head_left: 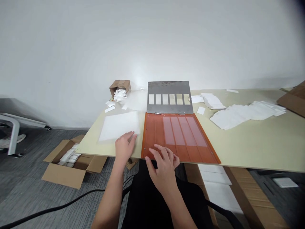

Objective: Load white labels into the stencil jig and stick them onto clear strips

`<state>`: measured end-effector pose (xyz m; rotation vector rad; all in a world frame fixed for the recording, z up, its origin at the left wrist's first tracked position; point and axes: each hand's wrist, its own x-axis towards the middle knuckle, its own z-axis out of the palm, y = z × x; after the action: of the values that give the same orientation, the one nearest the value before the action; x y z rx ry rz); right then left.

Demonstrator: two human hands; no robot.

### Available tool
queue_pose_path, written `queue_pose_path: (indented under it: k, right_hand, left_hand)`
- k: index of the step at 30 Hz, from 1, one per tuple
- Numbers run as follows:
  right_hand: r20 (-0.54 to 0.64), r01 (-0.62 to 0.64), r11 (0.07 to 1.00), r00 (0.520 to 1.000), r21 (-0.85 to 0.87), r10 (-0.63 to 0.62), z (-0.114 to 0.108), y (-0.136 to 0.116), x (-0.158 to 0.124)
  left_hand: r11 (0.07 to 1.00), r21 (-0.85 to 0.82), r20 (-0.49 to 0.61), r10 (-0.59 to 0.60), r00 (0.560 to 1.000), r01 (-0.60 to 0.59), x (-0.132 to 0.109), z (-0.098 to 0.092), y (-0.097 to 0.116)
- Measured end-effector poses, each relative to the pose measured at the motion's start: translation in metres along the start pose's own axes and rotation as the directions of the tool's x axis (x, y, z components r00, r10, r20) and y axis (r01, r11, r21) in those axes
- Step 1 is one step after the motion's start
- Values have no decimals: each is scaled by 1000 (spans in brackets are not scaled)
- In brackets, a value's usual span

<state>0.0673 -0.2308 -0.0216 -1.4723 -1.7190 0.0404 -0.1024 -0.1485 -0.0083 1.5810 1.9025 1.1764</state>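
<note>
My left hand [125, 146] is at the near right corner of a stack of thin translucent white sheets [119, 125], its thumb and fingertips slightly apart. My right hand [164, 163] hovers at the front edge of an orange-brown grooved board [154, 127], fingers spread and holding nothing. Several pale translucent strips [179, 131] lie side by side in the grooves on the board's middle and right; the left grooves show bare. Hinged to the board's back edge, a grey metal plate [169, 88] is folded back and has a row of rectangular cutouts.
A small cardboard box [120, 83] spills white paper pieces at the back left. White paper packets [243, 114] spread across the table's [250, 144] right side. An open carton [64, 175] sits on the floor at left, and another holding white sheets [219, 190] is below the table.
</note>
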Motion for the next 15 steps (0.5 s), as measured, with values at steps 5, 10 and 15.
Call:
queue_pose_path:
  k: [5,10,15]
  right_hand:
    - [44,-5,980,999,201,-4,11,-13,19]
    - [86,-4,883,995,469,-42,34,-34,39]
    - [32,-42,859,999,510,29,46,-41,38]
  left_hand:
    - [917,-387,-123,-156,980,97,-11,-5,4]
    - [640,-744,-8,-295,955,191,-35,-5,23]
    - [278,-895,262,-304,916,348,-43,-9,37]
